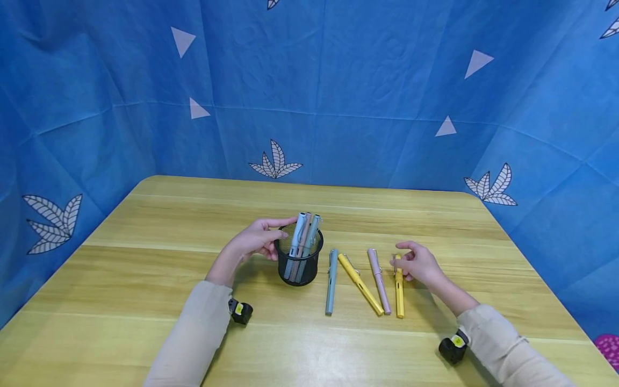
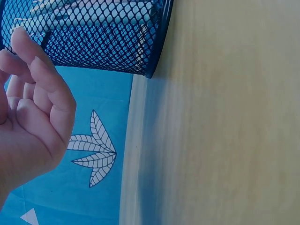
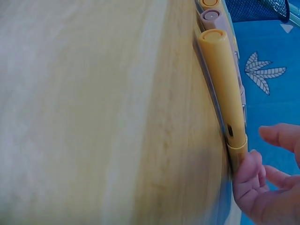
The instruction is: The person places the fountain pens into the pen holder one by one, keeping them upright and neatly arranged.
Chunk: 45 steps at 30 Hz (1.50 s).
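Note:
My left hand [image 1: 256, 237] holds the left side of a black mesh pen holder [image 1: 282, 266], its thumb and index finger at the rim. Inside the holder stand a light blue pen [image 1: 296, 236], a pinkish pen [image 1: 304, 234] and a grey-green pen [image 1: 311, 236]. Over the cap end of the rightmost yellow pen [image 1: 399, 295] is my right hand [image 1: 419, 263]. In the right wrist view its fingertips [image 3: 252, 161] are beside that cap, with thumb and index apart. To the left lie a lilac pen [image 1: 379, 282], another yellow pen [image 1: 360, 284] and a teal pen [image 1: 331, 285].
The wooden table [image 1: 145, 242] has rounded far corners. Behind it hangs a blue cloth [image 1: 367, 145] printed with white leaves and triangles. The lower ends of the lilac pen and the slanted yellow pen lie close together.

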Each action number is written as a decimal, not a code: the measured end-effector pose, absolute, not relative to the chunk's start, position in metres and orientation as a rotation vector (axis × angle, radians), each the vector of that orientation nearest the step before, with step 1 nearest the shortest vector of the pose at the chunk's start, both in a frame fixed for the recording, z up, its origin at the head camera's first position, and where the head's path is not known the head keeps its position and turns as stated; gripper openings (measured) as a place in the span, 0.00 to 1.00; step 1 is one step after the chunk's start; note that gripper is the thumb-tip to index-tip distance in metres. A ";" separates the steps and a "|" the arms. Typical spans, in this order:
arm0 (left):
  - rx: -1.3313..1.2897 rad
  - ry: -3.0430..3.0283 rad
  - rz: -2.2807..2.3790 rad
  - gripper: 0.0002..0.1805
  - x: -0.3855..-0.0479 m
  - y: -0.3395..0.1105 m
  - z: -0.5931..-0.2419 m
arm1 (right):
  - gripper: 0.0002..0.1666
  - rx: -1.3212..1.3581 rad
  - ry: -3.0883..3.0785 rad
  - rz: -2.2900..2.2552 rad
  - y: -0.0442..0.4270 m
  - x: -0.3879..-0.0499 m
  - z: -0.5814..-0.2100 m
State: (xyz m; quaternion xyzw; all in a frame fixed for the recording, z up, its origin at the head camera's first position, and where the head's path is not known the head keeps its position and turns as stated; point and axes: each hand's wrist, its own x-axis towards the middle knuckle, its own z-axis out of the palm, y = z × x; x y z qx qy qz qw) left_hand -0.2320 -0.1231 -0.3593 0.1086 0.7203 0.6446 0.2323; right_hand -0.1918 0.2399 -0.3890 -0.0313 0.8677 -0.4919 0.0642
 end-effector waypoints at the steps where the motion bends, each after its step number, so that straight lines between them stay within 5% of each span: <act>1: 0.298 1.982 1.769 0.26 -0.232 -0.123 -0.360 | 0.31 -0.088 2.611 -1.477 0.241 -0.192 -0.390; 45: 0.305 1.991 1.767 0.26 -0.231 -0.122 -0.360 | 0.44 0.033 2.353 -1.363 0.246 -0.206 -0.386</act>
